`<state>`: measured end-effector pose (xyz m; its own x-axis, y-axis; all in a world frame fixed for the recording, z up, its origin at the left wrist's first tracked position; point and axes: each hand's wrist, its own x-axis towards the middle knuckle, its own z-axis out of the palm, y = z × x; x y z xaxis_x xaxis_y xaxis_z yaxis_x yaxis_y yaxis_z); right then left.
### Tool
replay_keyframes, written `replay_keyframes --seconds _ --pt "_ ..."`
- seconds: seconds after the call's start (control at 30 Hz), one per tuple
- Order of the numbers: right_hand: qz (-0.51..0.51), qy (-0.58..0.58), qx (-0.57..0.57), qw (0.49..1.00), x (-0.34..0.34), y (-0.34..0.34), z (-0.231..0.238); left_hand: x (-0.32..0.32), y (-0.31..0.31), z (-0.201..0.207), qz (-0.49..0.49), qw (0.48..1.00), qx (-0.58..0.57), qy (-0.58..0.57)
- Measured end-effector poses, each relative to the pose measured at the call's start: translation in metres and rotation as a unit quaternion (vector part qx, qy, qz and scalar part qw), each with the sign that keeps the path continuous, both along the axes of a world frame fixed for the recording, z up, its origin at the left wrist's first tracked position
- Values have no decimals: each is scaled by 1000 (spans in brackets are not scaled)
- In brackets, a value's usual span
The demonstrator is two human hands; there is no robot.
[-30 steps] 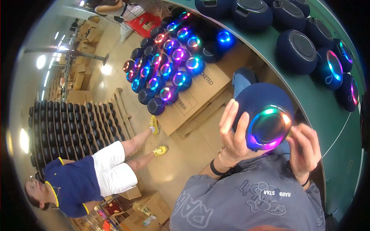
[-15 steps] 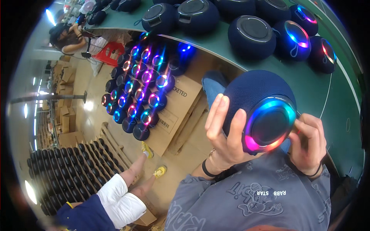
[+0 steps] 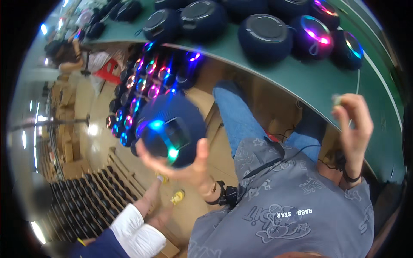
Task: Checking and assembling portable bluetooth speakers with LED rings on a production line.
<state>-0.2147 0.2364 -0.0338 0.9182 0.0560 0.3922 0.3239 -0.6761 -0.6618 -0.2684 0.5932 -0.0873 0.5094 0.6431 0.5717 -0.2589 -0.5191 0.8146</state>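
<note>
Left fingers (image 3: 201,153) gripped lit speaker (image 3: 189,118) within their spread; right fingers (image 3: 358,105) pinched small blurred piece (image 3: 336,100); even support seemed wisest.

Tiny piece (image 3: 336,100) in the right hand (image 3: 357,116) — too small and blurred for identification.

The left hand (image 3: 185,170) was stretched out well to the left of the right one, its digits spread wide and curved around a load; blur made it hard to tell thumb from finger. The left wrist (image 3: 214,193) lay behind that hand and to its right. The right hand (image 3: 355,114) was raised, thumb and forefinger bent together in a pinch, with the right wrist (image 3: 352,170) almost straight below it.
</note>
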Motion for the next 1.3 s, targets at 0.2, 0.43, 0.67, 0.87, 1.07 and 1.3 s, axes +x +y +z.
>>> replay_keyframes --seconds 0.2,0.43,0.67,0.87,1.07,1.3 --pt "-125 23 90 988 51 -115 -65 -41 67 -174 143 955 -232 120" --pt "-109 23 0 994 78 -187 -106 -166 192 -312 367 879 -87 293" --pt "-79 0 -54 995 92 -159 -92 -188 238 -365 326 888 -71 317" --pt "-130 -18 -81 988 80 -141 -72 -221 223 -369 287 885 -19 366" --pt "-168 -12 -85 982 76 -147 -67 -249 256 -363 195 911 -85 353" --pt "-158 -22 -75 984 74 -160 -79 -183 264 -350 392 768 -157 482"
